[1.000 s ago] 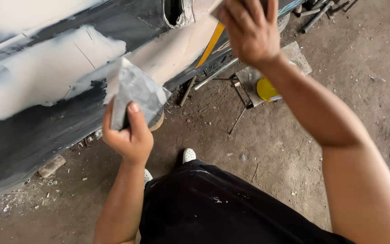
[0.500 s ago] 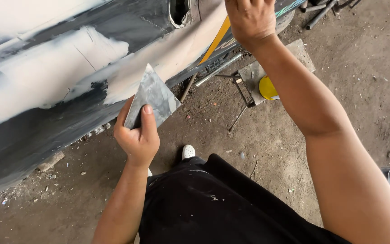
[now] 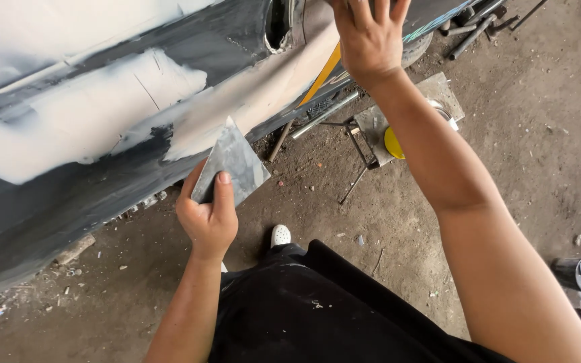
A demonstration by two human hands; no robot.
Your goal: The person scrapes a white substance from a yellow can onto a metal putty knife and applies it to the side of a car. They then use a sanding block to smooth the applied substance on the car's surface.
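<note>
- Two bare hands work at a dark car panel patched with pale filler.
- The left hand pinches a grey triangular spreader, thumb on top, just beside the panel's lower edge.
- The right hand, fingers spread, presses flat against the panel's upper right part.

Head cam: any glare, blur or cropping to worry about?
Head view: soft daylight, no hard shadows; pale filler on the panel looks washed out near the top left; right hand is cut by the top edge; left hand and scraper are sharp.
</note>
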